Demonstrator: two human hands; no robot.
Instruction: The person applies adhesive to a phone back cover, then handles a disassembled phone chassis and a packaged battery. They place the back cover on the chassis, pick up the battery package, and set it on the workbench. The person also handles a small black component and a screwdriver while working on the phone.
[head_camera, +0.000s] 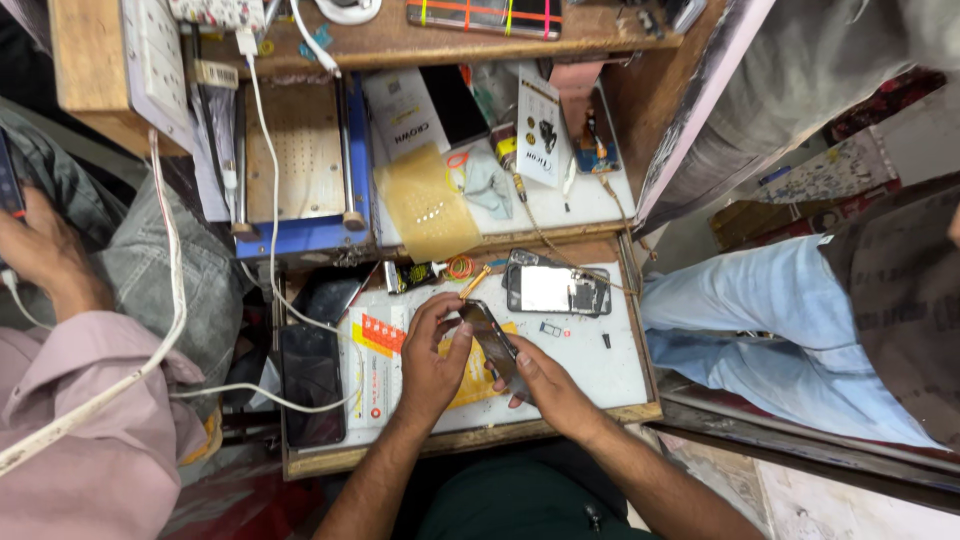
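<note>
Both my hands hold a dark smartphone (493, 338) tilted above a white work tray (590, 365). My left hand (432, 358) grips its upper left edge with thumb and fingers. My right hand (540, 385) supports its lower end from beneath. A yellow packet (472, 378) lies under the phone. Just beyond it lie an opened phone body (556, 289) with a pale inner plate, and a small orange-handled tool (474, 282).
A black phone (312, 383) on a white cable (262, 396) lies at the tray's left. A blue-edged machine (300, 165) and packets stand behind. A person in a pink sleeve (70, 400) sits left; another in blue trousers (780, 320) is right.
</note>
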